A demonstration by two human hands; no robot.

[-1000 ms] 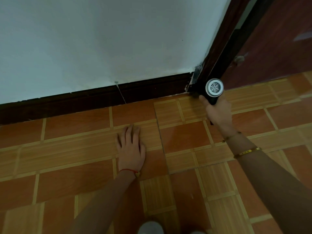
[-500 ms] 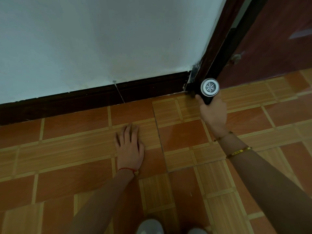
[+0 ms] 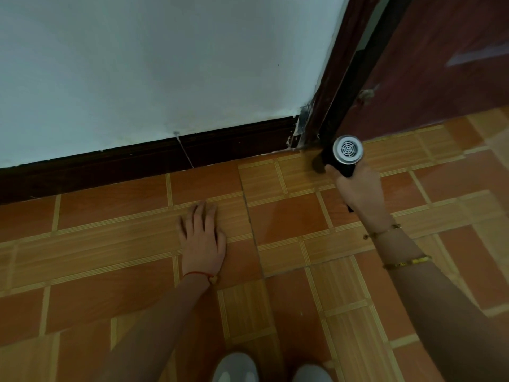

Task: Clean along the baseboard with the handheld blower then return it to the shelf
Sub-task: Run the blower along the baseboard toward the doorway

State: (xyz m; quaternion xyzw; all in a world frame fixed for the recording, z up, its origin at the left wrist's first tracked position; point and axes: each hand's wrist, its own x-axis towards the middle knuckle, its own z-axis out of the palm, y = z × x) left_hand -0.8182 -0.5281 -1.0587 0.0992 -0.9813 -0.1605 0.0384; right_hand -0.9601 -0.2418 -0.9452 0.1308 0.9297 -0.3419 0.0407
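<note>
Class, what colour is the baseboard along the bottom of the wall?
Very dark brown, almost black; the baseboard shows in the head view, under the pale wall.
</note>
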